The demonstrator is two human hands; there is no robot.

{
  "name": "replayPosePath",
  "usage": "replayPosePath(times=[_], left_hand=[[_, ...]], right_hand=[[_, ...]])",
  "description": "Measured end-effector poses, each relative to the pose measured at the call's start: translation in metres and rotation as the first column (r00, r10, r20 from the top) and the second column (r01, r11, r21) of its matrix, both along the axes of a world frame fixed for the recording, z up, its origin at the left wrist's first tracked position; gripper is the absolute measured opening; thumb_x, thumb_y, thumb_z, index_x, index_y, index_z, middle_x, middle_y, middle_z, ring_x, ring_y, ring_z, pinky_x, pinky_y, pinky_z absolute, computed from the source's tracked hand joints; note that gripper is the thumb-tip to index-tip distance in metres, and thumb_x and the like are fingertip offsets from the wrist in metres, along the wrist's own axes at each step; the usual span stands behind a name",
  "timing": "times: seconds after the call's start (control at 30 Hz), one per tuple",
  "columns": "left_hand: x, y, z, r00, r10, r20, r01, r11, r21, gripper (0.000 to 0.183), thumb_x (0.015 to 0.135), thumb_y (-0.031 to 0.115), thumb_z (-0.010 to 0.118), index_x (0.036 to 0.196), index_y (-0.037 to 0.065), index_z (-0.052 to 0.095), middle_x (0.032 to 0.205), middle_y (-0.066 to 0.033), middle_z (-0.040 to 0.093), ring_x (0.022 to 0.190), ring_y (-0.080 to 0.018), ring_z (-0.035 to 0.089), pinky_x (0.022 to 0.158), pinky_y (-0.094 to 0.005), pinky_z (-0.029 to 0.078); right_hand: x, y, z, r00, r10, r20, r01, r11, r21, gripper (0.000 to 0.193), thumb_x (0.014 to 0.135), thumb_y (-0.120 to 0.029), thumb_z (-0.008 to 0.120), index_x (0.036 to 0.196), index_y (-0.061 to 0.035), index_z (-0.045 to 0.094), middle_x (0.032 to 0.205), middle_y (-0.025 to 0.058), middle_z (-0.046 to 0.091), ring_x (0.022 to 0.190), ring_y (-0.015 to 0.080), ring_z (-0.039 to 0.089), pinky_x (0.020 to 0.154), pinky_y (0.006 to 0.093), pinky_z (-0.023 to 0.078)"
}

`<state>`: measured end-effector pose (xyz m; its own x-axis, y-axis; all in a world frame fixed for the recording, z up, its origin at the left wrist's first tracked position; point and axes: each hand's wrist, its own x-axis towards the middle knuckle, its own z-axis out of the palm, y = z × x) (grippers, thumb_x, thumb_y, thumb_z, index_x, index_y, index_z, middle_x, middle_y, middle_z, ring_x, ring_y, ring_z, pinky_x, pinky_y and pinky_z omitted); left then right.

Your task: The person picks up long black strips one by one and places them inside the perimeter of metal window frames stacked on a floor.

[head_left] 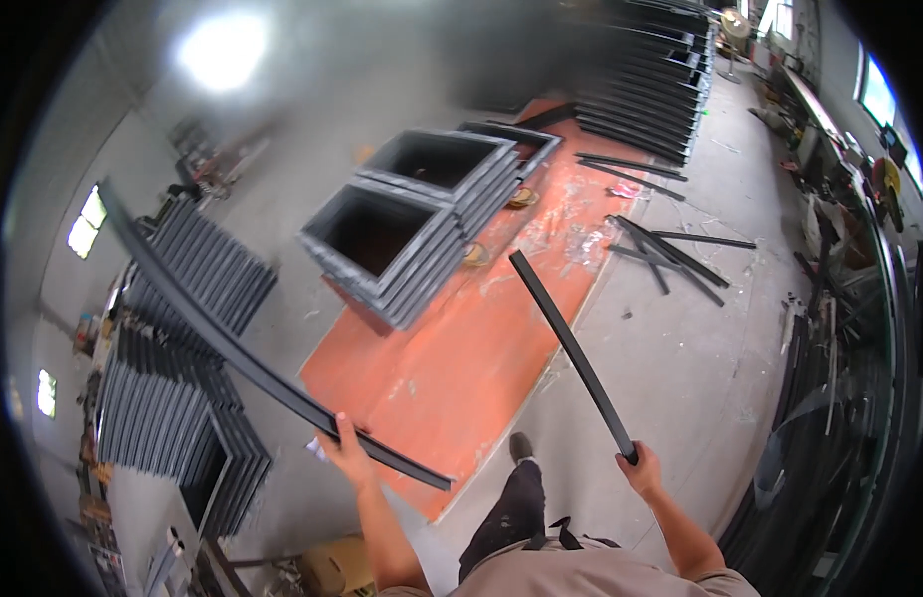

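My left hand (344, 450) grips a long dark metal strip (223, 343) near its lower end; the strip runs up and to the left past the grey stacked frames. My right hand (641, 468) holds the near end of a second, shorter dark strip (566, 338), which points up and left over the orange floor board (481, 358). Both strips are lifted off the floor. My leg and shoe (521, 448) stand at the board's near edge.
Two stacks of grey square frames (412, 249) stand on the orange board. More grey frames (173, 398) lean at the left, and dark ones (641, 90) are piled at the back. Loose dark strips (670, 254) lie on the concrete at the right.
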<state>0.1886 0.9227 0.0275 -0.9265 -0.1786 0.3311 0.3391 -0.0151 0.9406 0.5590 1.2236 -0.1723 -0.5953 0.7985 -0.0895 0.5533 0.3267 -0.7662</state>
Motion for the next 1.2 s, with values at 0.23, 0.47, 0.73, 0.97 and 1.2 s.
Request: replayPosePath(times=[0.23, 0.47, 0.73, 0.97, 1.2], left_hand=[[-0.166, 0.181, 0.036, 0.992, -0.113, 0.062, 0.115, 0.993, -0.035, 0.015, 0.095, 0.011, 0.06, 0.098, 0.005, 0.046, 0.066, -0.0009, 0.047, 0.051, -0.0093, 0.048, 0.044, -0.0239, 0.038], [-0.24, 0.445, 0.01, 0.915, -0.386, -0.119, 0.207, 0.702, -0.682, 0.038, 0.082, 0.015, 0.071, 0.113, -0.001, 0.056, 0.089, -0.0154, 0.066, 0.079, -0.0336, 0.065, 0.072, -0.042, 0.052], [-0.305, 0.665, -0.004, 0.942, -0.331, -0.053, 0.161, 0.585, -0.795, 0.049, 0.079, 0.018, 0.069, 0.119, -0.005, 0.053, 0.106, -0.0263, 0.064, 0.098, -0.0433, 0.062, 0.085, -0.0473, 0.049], [-0.387, 0.758, -0.047, 0.903, -0.416, 0.112, 0.423, 0.808, -0.41, 0.033, 0.084, -0.001, 0.061, 0.116, 0.0, 0.053, 0.091, -0.0047, 0.058, 0.08, -0.0135, 0.057, 0.078, -0.0277, 0.048], [-0.503, 0.917, -0.097, 0.96, -0.228, 0.164, 0.28, 0.767, -0.578, 0.04, 0.081, 0.001, 0.06, 0.12, -0.005, 0.051, 0.091, -0.0116, 0.062, 0.088, -0.0266, 0.062, 0.087, -0.0374, 0.048]], right_hand=[[-0.053, 0.108, 0.012, 0.926, -0.303, 0.223, 0.291, 0.953, 0.088, 0.039, 0.079, -0.037, 0.074, 0.092, -0.0014, 0.063, 0.078, 0.0196, 0.064, 0.074, 0.0393, 0.061, 0.067, 0.0462, 0.048], [-0.097, 0.224, -0.019, 0.796, -0.39, 0.463, 0.474, 0.877, -0.075, 0.043, 0.079, -0.041, 0.073, 0.088, 0.0, 0.063, 0.079, 0.0223, 0.065, 0.078, 0.0407, 0.063, 0.07, 0.0486, 0.048], [-0.195, 0.481, -0.017, 0.745, -0.609, 0.273, 0.664, 0.63, -0.403, 0.038, 0.089, -0.035, 0.069, 0.084, 0.0009, 0.057, 0.062, 0.0121, 0.061, 0.049, 0.02, 0.06, 0.046, 0.0344, 0.048], [-0.271, 0.707, 0.027, 0.658, -0.732, -0.176, 0.599, 0.65, -0.468, 0.031, 0.095, -0.03, 0.064, 0.084, -0.0029, 0.053, 0.06, 0.0043, 0.055, 0.047, 0.0135, 0.053, 0.042, 0.0274, 0.042], [-0.343, 0.891, 0.03, 0.418, -0.85, -0.321, 0.696, 0.527, -0.487, 0.029, 0.094, -0.032, 0.064, 0.083, -0.0069, 0.055, 0.061, -0.0004, 0.05, 0.051, 0.0083, 0.048, 0.047, 0.0246, 0.038]])
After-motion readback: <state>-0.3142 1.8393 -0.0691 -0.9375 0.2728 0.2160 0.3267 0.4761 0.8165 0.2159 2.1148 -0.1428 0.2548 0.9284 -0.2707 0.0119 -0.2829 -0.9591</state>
